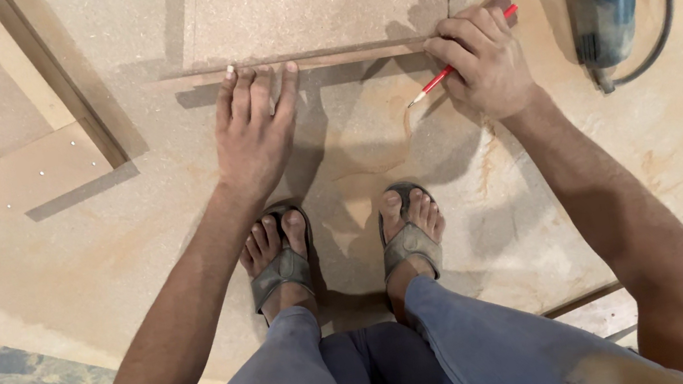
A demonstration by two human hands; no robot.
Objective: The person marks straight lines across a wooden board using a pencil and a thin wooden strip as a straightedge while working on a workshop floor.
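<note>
Left hand [251,129] flat, fingers spread, pressing thin wood strip [312,61] against large fibreboard sheet [137,224]; grasps nothing. Right hand [481,60] closed on red pencil [458,59], tip near strip edge. Advice: maintain firm downward pressure, keep pencil tight to edge.

Arms bare to above the elbows, no sleeves in view, no watch, rings or gloves on the left hand [252,133] or right hand [483,62]. Blue-grey denim trousers [441,359], faded, with pale dusty worn patches at both knees. Grey open-toe sandals: left sandal [281,270] and right sandal [409,241], each with one wide strap across the foot and a dark sole edge, toes exposed. Straps look dusty.
</note>
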